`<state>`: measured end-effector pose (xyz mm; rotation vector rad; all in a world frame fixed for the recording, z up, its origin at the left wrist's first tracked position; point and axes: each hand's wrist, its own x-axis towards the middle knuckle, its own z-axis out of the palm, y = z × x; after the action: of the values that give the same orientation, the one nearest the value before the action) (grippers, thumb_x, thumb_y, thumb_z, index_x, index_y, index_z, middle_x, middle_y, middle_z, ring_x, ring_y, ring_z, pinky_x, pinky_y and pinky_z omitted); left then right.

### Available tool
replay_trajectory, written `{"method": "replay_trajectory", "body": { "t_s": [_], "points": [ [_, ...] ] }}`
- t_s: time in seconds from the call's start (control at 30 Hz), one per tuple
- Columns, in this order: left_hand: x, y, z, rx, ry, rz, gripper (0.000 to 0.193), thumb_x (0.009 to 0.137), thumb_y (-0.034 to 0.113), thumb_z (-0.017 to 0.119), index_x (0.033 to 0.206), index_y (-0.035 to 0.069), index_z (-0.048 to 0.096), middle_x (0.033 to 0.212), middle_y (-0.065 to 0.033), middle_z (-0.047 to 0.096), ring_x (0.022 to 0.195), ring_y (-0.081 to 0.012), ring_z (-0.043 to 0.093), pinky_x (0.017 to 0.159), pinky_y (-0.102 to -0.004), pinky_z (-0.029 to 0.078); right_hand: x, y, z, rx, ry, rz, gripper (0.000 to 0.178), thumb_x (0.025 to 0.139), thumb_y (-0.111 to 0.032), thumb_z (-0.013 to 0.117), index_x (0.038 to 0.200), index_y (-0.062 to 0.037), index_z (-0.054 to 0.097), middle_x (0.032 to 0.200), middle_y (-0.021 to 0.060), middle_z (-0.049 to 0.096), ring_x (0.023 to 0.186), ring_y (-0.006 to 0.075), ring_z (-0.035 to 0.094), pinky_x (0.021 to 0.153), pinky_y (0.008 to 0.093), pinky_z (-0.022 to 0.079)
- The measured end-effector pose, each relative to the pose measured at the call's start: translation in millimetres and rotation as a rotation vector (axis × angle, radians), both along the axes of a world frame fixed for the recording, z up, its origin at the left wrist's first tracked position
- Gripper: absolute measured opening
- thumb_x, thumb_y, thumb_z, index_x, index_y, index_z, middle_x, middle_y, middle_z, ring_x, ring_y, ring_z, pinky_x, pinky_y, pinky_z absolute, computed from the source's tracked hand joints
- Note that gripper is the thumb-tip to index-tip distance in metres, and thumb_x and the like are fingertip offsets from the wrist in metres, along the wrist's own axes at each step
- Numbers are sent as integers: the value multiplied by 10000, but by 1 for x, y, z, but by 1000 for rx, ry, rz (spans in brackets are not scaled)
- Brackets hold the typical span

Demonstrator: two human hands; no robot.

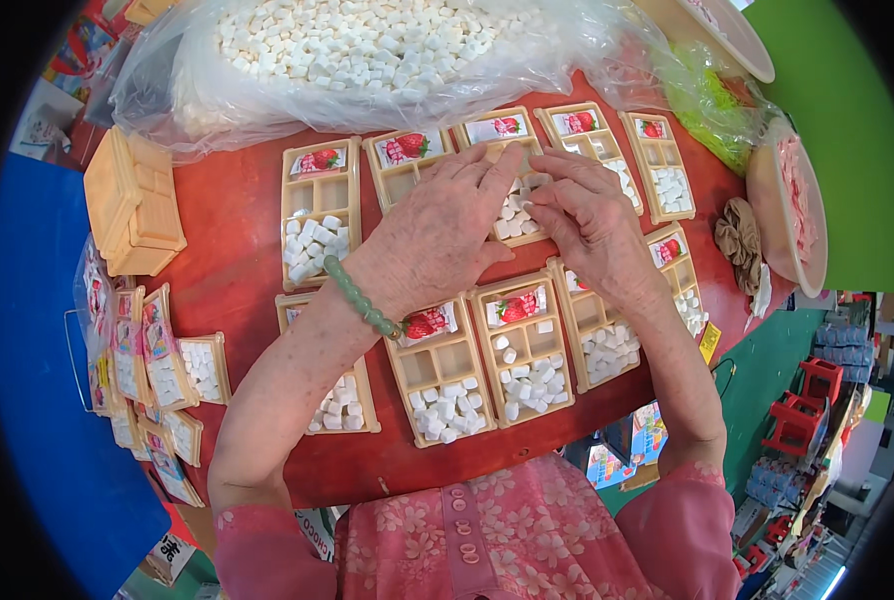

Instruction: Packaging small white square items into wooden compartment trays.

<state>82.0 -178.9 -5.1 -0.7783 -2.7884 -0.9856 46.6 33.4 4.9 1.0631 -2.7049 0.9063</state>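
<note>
Several beige compartment trays stand in two rows on the red table, each with a strawberry-print sachet at its far end and small white marshmallow-like cubes at its near end. My left hand, a green bead bracelet at its wrist, lies stretched out over the middle tray of the far row and the tray to its left. Over the middle tray's right side, my right hand has thumb and fingertips pinched together; what they hold is too small to make out. White cubes show between my hands.
A clear plastic bag heaped with white cubes lies at the far edge. Empty beige trays are stacked at the left, above filled packs. At the right are a bowl of pink pieces and a crumpled brown cloth.
</note>
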Motion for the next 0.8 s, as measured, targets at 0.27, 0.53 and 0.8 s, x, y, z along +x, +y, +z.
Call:
{"method": "replay_trajectory", "body": {
  "t_s": [0.27,0.53,0.8],
  "points": [
    [-3,1,-7,71,90,-15,900,760,85,814,1513,-42,338,1369,-258,562,1306,-413,532,1105,-460,441,-5,-19,-1,-92,-87,175,226,771,72,721,988,14,697,1203,175,668,1198,377,601,992,456,489],
    [-3,0,-7,76,99,-21,941,742,83,836,1526,-25,327,1352,-249,575,1279,-413,550,1093,-459,452,-13,-25,-1,20,-83,147,227,724,101,711,936,23,692,1104,173,670,1065,385,626,920,462,510],
    [-3,-2,-7,97,69,-20,957,746,101,843,1533,-26,315,1372,-249,564,1288,-406,548,1091,-454,458,-13,-27,5,38,-312,65,178,790,101,704,946,14,715,1125,152,679,964,319,681,783,396,567]
  ]
}}
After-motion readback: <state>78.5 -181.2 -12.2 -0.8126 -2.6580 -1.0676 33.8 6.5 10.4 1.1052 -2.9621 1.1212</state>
